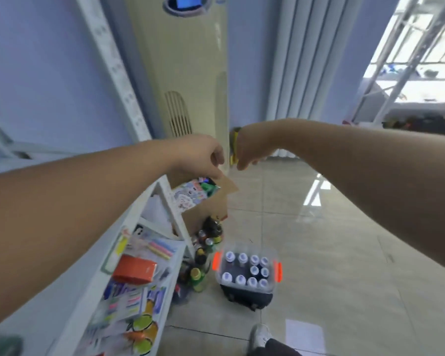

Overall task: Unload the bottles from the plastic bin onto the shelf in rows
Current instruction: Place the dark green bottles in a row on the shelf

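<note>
Head view has both of your bare arms stretched forward at about the same height, hands nearly meeting in front of the tall cream air conditioner (pixel 190 73). Your right hand (pixel 249 147) is turned with its back to the camera, and its fingers curl round a yellow thing (pixel 233 150) that shows only as a strip at the hand's left side; what it is cannot be told. Your left hand (pixel 201 155) hangs just beside it with the fingers curled downward, and whether it pinches anything cannot be told.

Far below, the plastic bin (pixel 274 253) with orange latches stands on a dark base (pixel 247 299) on the tiled floor, near the end of the white shelf (pixel 139 209). Ten white-capped bottles (pixel 240 279) stand upright in it, four along the far wall, four along the near wall, two between them toward the right.

More bottles (pixel 203 242) crowd the floor between the bin and the shelf's end, one green with a yellow cap (pixel 197 276). An open cardboard box (pixel 211 206) sits beyond them. Shelf boards on the left carry stationery and an orange box (pixel 135 272). Your shoe (pixel 260 335) shows at the bottom edge.
</note>
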A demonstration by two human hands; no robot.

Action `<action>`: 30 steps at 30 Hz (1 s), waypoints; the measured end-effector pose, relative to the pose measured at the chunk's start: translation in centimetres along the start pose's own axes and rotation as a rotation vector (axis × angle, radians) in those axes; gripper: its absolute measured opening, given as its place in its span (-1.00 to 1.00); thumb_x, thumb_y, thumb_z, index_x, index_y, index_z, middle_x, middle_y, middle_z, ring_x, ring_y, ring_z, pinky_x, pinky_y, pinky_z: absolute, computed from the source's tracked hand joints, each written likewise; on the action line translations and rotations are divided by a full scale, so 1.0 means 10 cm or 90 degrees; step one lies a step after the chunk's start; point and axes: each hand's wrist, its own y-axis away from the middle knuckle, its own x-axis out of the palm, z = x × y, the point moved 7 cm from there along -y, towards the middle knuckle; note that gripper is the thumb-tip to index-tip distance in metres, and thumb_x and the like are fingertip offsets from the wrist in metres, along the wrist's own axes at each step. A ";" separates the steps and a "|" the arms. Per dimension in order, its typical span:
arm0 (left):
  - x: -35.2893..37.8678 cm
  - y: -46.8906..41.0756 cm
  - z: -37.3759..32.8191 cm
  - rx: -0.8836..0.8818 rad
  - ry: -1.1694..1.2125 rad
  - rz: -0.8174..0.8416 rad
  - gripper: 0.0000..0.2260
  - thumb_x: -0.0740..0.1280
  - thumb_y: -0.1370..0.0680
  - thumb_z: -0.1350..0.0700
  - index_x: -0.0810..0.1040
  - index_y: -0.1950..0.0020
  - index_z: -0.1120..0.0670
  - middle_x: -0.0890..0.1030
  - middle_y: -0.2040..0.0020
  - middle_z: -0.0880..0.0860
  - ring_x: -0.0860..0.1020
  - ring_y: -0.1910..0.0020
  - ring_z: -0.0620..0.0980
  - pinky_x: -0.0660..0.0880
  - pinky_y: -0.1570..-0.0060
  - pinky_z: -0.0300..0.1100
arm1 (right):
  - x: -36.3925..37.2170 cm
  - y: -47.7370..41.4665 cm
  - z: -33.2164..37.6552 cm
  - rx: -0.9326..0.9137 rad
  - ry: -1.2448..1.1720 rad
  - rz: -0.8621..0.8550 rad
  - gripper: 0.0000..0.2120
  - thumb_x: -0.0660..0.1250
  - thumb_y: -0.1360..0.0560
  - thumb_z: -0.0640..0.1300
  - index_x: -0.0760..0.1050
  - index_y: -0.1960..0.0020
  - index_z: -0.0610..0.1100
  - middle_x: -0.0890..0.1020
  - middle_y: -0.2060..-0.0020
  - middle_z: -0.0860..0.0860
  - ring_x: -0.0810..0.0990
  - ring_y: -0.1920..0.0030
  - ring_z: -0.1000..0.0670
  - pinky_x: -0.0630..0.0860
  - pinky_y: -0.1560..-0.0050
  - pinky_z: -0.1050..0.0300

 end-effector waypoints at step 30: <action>6.51 -2.77 0.61 0.020 0.195 0.450 -0.70 0.30 -0.52 0.04 0.46 -0.25 -0.09 0.58 -0.16 -0.01 0.53 0.00 0.08 0.37 0.22 -0.13 | 6.24 -2.12 -1.57 0.431 -0.524 0.243 -0.92 0.25 -0.51 -0.29 0.36 0.04 -0.22 0.48 0.19 -0.06 0.45 0.14 -0.08 0.33 0.31 0.17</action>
